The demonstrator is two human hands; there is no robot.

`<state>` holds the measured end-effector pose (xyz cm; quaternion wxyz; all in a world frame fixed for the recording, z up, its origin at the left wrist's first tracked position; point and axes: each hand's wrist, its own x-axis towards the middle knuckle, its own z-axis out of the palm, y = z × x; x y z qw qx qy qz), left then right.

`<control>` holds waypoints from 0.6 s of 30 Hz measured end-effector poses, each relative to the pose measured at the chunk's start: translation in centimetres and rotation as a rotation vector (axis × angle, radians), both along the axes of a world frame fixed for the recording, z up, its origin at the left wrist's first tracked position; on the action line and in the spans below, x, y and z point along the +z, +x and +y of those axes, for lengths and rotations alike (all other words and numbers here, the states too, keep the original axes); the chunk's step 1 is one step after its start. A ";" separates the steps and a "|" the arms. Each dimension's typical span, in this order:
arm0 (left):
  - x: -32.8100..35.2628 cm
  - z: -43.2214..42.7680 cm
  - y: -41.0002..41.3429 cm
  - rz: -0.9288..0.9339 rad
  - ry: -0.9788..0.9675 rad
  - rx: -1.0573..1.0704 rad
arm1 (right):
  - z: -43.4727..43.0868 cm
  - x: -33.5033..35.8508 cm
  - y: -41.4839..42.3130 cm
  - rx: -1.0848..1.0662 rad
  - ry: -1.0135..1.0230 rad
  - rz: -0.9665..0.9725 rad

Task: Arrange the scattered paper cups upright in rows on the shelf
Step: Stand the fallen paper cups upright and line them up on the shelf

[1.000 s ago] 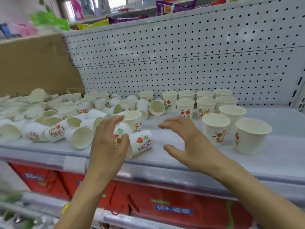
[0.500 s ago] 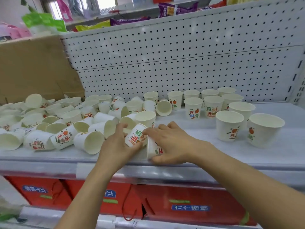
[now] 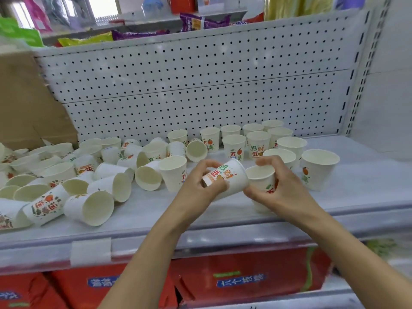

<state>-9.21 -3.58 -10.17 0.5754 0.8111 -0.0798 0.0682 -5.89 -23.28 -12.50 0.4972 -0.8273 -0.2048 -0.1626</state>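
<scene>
My left hand (image 3: 196,188) grips a printed paper cup (image 3: 227,177) that is tilted on its side, lifted above the white shelf (image 3: 156,217). My right hand (image 3: 281,188) grips a second cup (image 3: 260,177), held upright with its mouth up, right beside the first. Several upright cups (image 3: 256,143) stand in rows at the back right. A large upright cup (image 3: 318,168) stands at the right end. Several scattered cups (image 3: 93,190) lie on their sides across the left half.
A perforated white back panel (image 3: 200,85) rises behind the shelf. A brown cardboard box (image 3: 26,103) stands at the back left. Red cartons (image 3: 234,277) fill the level below. Snack bags (image 3: 200,21) lie on the shelf above.
Both hands have each picked a cup off the front of the shelf and lifted it up and to the right. The right hand's cup now stands upright.
</scene>
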 end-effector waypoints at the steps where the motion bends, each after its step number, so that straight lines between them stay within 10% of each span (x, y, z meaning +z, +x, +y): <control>1: -0.2 -0.1 0.3 -0.003 0.024 -0.017 | -0.2 -0.2 0.2 -0.013 -0.005 -0.005; 12: 0.8 -0.6 2.1 -0.084 0.550 -0.115 | -1.3 0.0 0.7 -0.128 -0.257 -0.213; 18: -0.1 -1.9 3.8 0.012 0.159 0.004 | -2.6 -0.4 0.6 -0.239 -0.192 -0.206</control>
